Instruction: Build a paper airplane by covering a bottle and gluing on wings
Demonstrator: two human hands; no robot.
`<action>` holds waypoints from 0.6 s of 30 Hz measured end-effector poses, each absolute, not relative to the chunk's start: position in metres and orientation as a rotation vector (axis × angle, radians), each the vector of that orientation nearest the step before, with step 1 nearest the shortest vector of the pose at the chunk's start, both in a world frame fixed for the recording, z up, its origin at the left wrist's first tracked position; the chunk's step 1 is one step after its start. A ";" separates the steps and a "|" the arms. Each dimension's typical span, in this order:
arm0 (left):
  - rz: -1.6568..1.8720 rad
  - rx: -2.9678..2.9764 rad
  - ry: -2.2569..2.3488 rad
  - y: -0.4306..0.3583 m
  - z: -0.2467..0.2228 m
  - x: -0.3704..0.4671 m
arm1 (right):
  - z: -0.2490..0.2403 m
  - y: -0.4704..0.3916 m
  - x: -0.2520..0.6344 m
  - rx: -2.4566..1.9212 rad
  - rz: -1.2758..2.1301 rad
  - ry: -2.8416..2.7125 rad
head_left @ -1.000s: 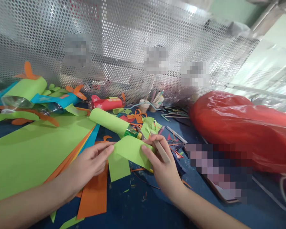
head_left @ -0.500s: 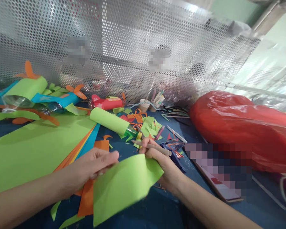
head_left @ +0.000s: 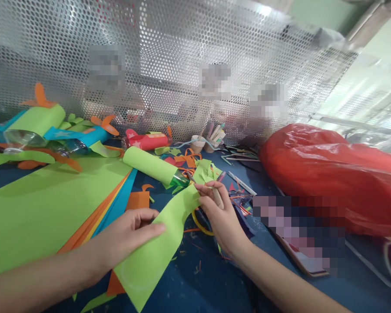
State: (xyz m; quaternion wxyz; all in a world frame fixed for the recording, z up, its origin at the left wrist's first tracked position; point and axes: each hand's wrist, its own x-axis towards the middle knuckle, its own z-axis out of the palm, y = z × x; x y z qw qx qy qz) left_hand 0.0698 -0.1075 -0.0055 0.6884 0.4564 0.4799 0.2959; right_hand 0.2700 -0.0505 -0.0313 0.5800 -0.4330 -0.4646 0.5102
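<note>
A piece of light-green paper (head_left: 159, 248) hangs bent between my two hands above the blue table. My left hand (head_left: 130, 232) pinches its left edge, thumb on top and fingers underneath. At the paper's far upper corner, the fingertips of my right hand (head_left: 223, 217) are closed on it. A pale pen (head_left: 217, 198) is also tucked in the right hand, pointing up and partly hidden by the fingers. Just beyond lies a bottle wrapped in green paper (head_left: 150, 166), its green neck towards the right hand. Below the right fingers shows a yellow curved thing (head_left: 200, 226), partly covered.
Large coloured sheets (head_left: 45, 204) spread at left, with paper-covered bottle models (head_left: 39, 121) behind. Paper scraps (head_left: 203, 171) and cups of pens (head_left: 211, 143) lie ahead. A red plastic bag (head_left: 329, 174) and a phone-like slab (head_left: 313, 263) are at right, before a perforated metal screen (head_left: 169, 52).
The green paper has turned, its upper corner now stretched away towards the bottle. My right hand has shifted its hold to that corner, and the pen has swung from flat to upright.
</note>
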 end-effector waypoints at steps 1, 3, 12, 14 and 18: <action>0.610 1.088 1.062 -0.110 -0.005 0.069 | -0.033 -0.051 0.270 -1.016 1.160 -1.164; 0.455 1.262 1.024 -0.117 -0.002 0.068 | -0.035 -0.051 0.271 -0.992 1.125 -1.325; 0.516 2.409 1.067 -0.128 -0.018 0.073 | -0.030 -0.066 0.267 -0.892 1.019 -2.018; 0.484 2.613 0.987 -0.128 -0.029 0.073 | -0.027 -0.069 0.265 -0.816 1.121 -2.050; 0.294 2.811 0.969 -0.131 -0.042 0.073 | -0.020 -0.072 0.264 -0.729 1.208 -1.990</action>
